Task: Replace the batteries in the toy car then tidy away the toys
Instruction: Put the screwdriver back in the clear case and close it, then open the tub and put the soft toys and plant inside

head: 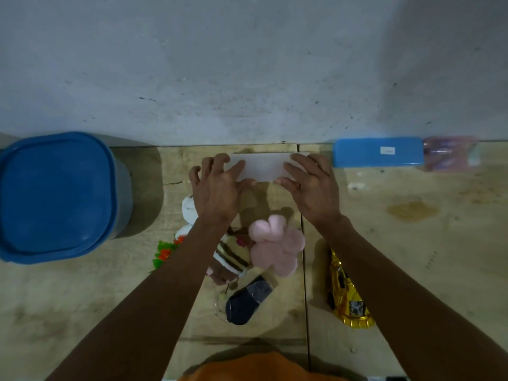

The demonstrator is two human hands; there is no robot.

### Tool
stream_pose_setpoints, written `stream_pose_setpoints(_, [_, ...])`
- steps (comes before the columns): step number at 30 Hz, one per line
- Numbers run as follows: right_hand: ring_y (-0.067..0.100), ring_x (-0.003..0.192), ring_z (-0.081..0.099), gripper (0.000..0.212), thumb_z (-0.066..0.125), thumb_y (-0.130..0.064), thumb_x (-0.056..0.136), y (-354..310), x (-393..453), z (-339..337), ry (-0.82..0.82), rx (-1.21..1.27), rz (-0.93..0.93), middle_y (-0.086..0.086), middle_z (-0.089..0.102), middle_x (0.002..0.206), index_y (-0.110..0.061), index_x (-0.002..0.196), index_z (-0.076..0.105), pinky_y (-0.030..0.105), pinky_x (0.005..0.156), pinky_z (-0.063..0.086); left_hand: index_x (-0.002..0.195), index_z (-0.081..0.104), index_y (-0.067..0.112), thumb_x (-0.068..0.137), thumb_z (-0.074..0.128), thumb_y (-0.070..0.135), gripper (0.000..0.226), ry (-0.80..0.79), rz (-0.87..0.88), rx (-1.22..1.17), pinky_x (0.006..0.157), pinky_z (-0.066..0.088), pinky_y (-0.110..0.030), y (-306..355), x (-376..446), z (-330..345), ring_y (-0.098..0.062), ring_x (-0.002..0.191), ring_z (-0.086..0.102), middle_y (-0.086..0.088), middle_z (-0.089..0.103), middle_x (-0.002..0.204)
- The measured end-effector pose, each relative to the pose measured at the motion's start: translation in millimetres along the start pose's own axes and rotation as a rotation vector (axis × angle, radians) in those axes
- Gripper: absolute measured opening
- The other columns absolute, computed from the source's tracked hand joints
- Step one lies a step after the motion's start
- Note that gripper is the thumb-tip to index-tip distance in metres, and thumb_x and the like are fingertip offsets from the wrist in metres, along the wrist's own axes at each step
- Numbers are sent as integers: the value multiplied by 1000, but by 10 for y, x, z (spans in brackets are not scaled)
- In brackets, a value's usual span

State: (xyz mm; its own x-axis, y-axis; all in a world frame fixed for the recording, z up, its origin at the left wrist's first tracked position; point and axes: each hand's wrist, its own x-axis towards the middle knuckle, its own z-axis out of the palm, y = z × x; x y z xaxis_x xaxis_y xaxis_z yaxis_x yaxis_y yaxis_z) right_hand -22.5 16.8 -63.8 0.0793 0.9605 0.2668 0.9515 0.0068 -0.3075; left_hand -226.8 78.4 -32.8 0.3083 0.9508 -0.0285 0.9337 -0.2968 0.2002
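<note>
The gold toy car [347, 295] lies on the wooden floor [412, 243] at the lower right of the frame, just beside the right forearm and held by neither hand. At upper centre the left hand [217, 185] and right hand [312, 185] grasp the two ends of a white box [262, 166] against the wall [247, 64]. Soft toys [275, 243] and a dark mouse-shaped toy [247, 302] lie between the forearms, a blue-lidded tub [55, 196] stands far left, and a blue case [378, 152] sits upper right.

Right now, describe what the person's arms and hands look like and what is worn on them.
Both forearms are bare up to the frame edge: no sleeves, watch, bracelets or gloves show. The left hand has no ring that I can see. The right hand has a faint mark on one finger that may be a ring, too blurred to confirm. An orange garment shows at the bottom.
</note>
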Motion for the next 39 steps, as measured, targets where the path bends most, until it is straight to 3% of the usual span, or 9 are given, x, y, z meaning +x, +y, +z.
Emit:
stream_pose_setpoints(4, [32,118,50,39,54,-39,97,52,22,72,42,17,-14,11,68,126,-7,111,74,37,100,43,114,74,27,88,66,53,38,-11,14,23,95,39,-50,-13,70,34,-35,112,55,-7,62,122])
stream_pose_setpoints(8, [29,119,45,38,57,-37,96,51,116,141,78,17,-3,13,67,126,-7,112,74,38,97,47,120,70,30,91,62,53,38,-31,-9,26,97,36,-49,11,178,34,-32,116,52,-5,58,127])
stream_pose_setpoints(16, [37,112,58,36,61,-37,96,77,222,205,61,-18,12,16,66,120,-8,110,75,42,96,48,118,70,30,92,62,52,36,-69,-18,41,96,37,-50,-14,312,45,-33,117,50,-6,55,129])
stream_pose_setpoints(22, [35,102,56,36,59,-40,92,-59,270,26,-67,-127,39,11,62,107,-12,110,73,44,83,47,127,63,33,97,53,52,37,-156,-20,74,100,32,-50,53,341,-67,-31,125,39,-3,46,136])
stream_pose_setpoints(25, [33,109,53,33,64,-38,91,-198,334,-136,-189,-212,107,6,63,112,-17,116,71,45,87,43,130,61,34,98,52,51,38,-221,-9,68,105,32,-52,79,366,-163,-30,129,36,-1,45,138])
stream_pose_setpoints(28, [32,117,52,36,62,-34,94,-360,297,-293,-270,-115,187,4,65,124,-19,127,65,47,95,43,136,58,34,97,54,49,42,-264,-34,-18,109,29,-52,55,253,-330,-31,134,36,-1,48,142])
stream_pose_setpoints(34, [35,115,57,36,61,-18,91,-813,-159,-614,-125,311,292,11,66,123,-13,127,66,45,96,49,129,67,26,94,60,45,40,-7,-125,-235,98,45,-48,-175,-560,-700,-32,119,55,-5,64,128])
stream_pose_setpoints(39, [33,107,58,33,63,-9,89,-1422,-535,-738,-80,456,170,11,66,117,-11,122,67,42,93,50,117,74,19,89,71,35,32,150,-251,-286,82,55,-50,-455,-1472,-931,-32,103,64,-6,71,113])
